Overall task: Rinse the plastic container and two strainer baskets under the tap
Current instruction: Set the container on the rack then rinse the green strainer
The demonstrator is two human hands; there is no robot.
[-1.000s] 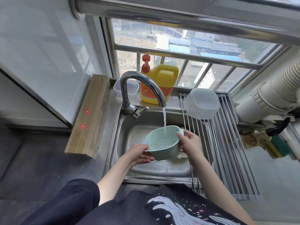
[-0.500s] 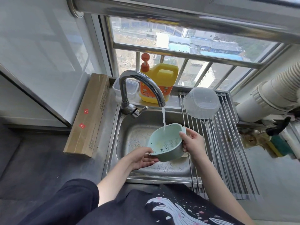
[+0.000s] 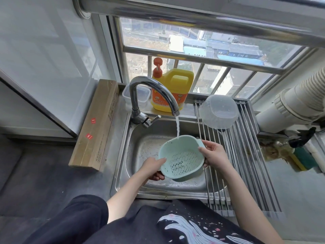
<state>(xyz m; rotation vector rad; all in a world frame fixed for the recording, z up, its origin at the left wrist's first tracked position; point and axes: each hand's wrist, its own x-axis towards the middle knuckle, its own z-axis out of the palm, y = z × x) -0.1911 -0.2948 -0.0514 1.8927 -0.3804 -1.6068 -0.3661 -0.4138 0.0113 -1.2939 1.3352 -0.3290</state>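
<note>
Over the middle of the sink (image 3: pixel 133 138), under the running tap (image 3: pixel 153 90), I hold the green strainer basket (image 3: pixel 182 157) tilted toward me. My left hand (image 3: pixel 154 168) grips its near-left rim and my right hand (image 3: pixel 213 155) pinches the right rim by the small handle. It looks light and stiff but wet, so probably slippery; the rim is the safest hold. The clear plastic container (image 3: pixel 219 110) sits upturned on the drying rack (image 3: pixel 246 155) at the sink's far right.
</note>
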